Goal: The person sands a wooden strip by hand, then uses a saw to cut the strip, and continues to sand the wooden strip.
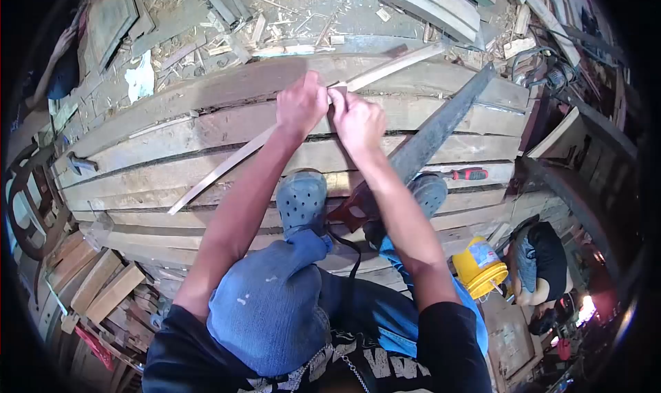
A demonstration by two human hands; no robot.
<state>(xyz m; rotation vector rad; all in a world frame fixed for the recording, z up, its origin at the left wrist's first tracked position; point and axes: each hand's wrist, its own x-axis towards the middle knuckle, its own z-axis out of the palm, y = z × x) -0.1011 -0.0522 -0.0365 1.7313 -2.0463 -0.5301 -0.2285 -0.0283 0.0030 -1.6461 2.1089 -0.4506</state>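
A long, thin wooden strip (396, 67) runs diagonally beneath my hands, its lower end at the left near the bench's front. My left hand (303, 105) is closed around the strip near its middle. Right beside it, my right hand (359, 122) is closed too, thumb and fingers pinched at the strip. A small brownish flat piece shows between the two hands; what it is I cannot make out. Under my right forearm lies a handsaw (441, 128), its blade pointing up and right and its reddish handle (350, 212) near my shoe.
My clogs (301, 201) rest on the plank bench (138, 179). A red-and-black screwdriver-like tool (469, 174) lies at right, a hammer (82, 163) at left. Wood scraps and shavings cover the floor beyond. A yellow bucket (480, 272) and a crouching person (540, 262) are at lower right.
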